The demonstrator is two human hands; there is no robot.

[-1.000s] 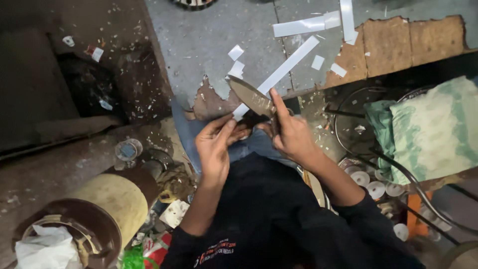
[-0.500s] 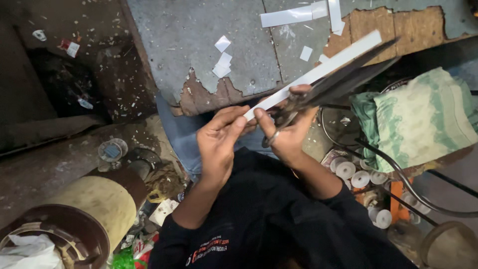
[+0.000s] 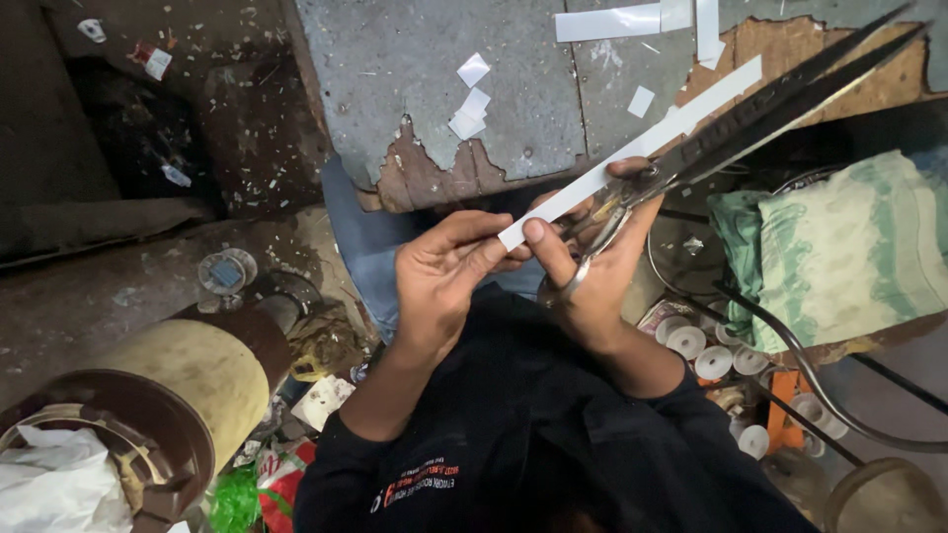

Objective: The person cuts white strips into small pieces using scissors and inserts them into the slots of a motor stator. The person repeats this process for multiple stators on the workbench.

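Hands meet over the lap of a person in a dark long-sleeved top, and the white paper strip (image 3: 632, 163) they share is the landmark for everything else. Nearest the camera, below the strip's lower end, the left hand (image 3: 444, 281) has its fingers stretched nearly flat with the thumb pressed against them, pinching that lower end. Just right of it, the right hand (image 3: 592, 266) is closed around the handles of a pair of large dark scissors (image 3: 780, 104), thumb and fingers through the metal loops. The blades run up and to the right alongside the strip, lying over its upper half, parted only slightly towards the tips. The strip itself slants from the fingertips up to the right and is held in the air, clear of the surface behind it. Down and left of the strip stands a tan cylinder (image 3: 197, 370) on its side, with a crumpled white bag (image 3: 49, 489) at its open end. Down and right of the strip lie several small white spools (image 3: 696, 345), and to the right a green and white cloth (image 3: 849, 247) lies folded. Beyond the strip is a worn grey table (image 3: 415, 79) with chipped edges, carrying small white paper scraps (image 3: 469, 99) to the left and longer cut white strips (image 3: 632, 20) at the far edge.
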